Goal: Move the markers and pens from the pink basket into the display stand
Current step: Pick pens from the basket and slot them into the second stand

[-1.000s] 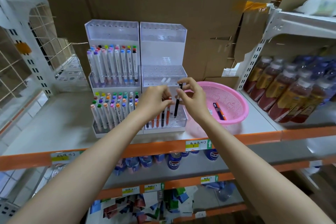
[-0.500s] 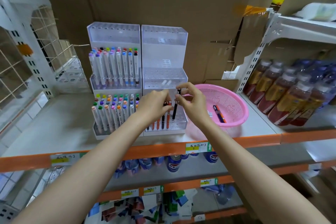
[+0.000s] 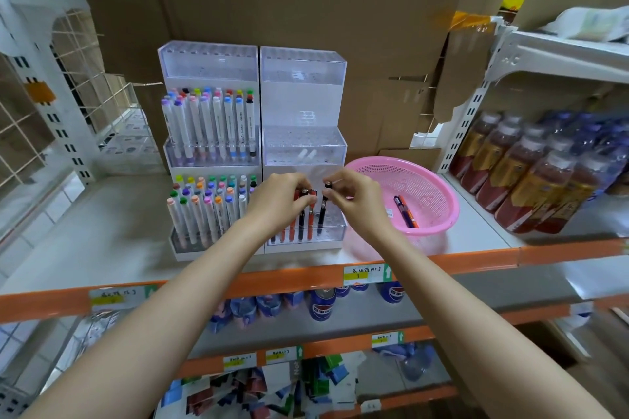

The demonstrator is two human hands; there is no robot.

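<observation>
In the display stand (image 3: 303, 146), left hand (image 3: 277, 202) grips pens (image 3: 310, 214), right hand (image 3: 355, 199) pinches black pen (image 3: 322, 213).

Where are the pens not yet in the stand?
Head view, right of centre: two pens lie inside the pink basket, right of the display stand.

On the shelf (image 3: 102, 214) before me two stands stood side by side, touching. The marker stand (image 3: 207, 71) was on the left, with markers (image 3: 211, 126) in its middle and lowest tiers. The pen stand (image 3: 303, 78) was on the right, with standing pens (image 3: 296, 231) in its lowest tier. My left hand (image 3: 279, 201) gripped their tops. Beside it my right hand (image 3: 354, 197) pinched a pen (image 3: 322, 211) whose lower end reached into that tier. The basket (image 3: 432, 180) sat just right of the pen stand, with loose pens (image 3: 405, 211) lying in it. Bottles (image 3: 531, 180) stood further right and cardboard (image 3: 272, 10) behind.
</observation>
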